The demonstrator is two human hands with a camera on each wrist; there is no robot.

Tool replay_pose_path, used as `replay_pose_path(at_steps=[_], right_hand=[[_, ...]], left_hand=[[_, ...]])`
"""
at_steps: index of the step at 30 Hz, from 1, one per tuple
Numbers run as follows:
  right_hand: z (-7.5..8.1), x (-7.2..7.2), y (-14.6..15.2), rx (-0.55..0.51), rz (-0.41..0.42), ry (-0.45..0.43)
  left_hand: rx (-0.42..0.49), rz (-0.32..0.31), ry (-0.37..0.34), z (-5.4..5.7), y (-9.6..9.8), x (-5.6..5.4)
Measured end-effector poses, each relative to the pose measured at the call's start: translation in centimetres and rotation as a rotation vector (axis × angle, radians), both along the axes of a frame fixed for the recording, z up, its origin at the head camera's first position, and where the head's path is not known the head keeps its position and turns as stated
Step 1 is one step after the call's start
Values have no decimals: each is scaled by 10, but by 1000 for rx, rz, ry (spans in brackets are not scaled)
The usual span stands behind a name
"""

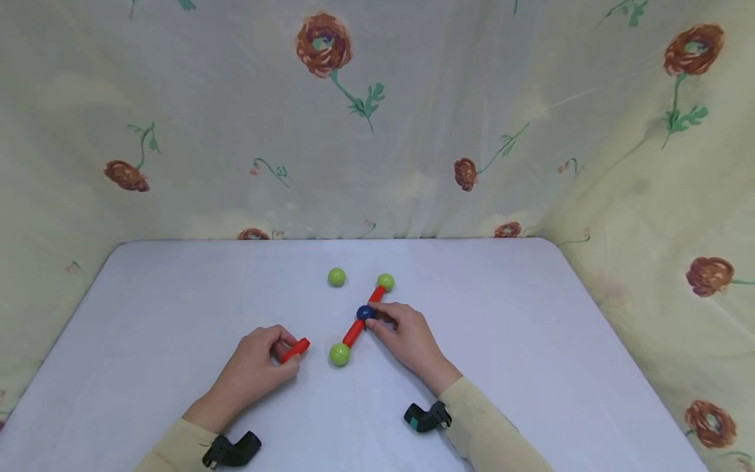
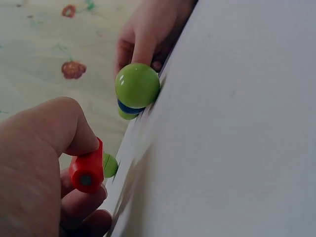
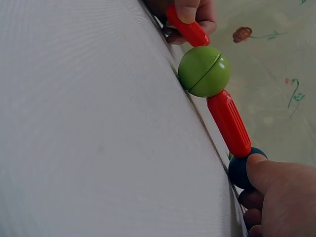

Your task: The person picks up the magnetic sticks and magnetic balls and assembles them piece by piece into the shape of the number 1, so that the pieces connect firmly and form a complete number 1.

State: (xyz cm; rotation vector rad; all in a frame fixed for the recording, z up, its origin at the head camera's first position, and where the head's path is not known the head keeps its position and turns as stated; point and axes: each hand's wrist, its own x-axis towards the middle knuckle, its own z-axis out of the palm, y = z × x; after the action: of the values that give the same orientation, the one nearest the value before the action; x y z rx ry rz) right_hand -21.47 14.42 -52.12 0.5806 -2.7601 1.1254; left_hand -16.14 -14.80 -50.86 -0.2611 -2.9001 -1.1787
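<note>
My left hand (image 1: 253,364) pinches a short red rod (image 1: 298,348) between thumb and fingers, left of the other pieces. In the left wrist view a round grey spot shows on that rod's near end (image 2: 86,179). My right hand (image 1: 415,341) grips a dark blue ball (image 1: 364,313) with thumb and fingertips. From this ball one red rod (image 1: 353,334) runs toward me to a green ball (image 1: 339,354). A second red rod (image 1: 376,294) runs away to another green ball (image 1: 386,282). Together they form a slanted line on the table.
A loose green ball (image 1: 337,277) lies near the back of the white table (image 1: 501,295), left of the line's far end. Flower-patterned cloth (image 1: 407,118) hangs behind and beside the table. Each sleeve carries a black wrist device (image 1: 427,417).
</note>
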Motion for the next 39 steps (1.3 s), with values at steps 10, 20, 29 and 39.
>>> replay_pose_path(at_steps=[10, 20, 29, 39], right_hand=[[1, -1, 0, -8, -4, -11], [-2, -1, 0, -1, 2, 7], [2, 0, -1, 4, -22, -5], [2, -1, -3, 5, -25, -25]], left_hand=[[1, -25, 0, 2, 11, 10], [21, -52, 40, 0, 16, 17], [20, -44, 44, 1, 21, 21], [0, -29, 71, -2, 26, 26]])
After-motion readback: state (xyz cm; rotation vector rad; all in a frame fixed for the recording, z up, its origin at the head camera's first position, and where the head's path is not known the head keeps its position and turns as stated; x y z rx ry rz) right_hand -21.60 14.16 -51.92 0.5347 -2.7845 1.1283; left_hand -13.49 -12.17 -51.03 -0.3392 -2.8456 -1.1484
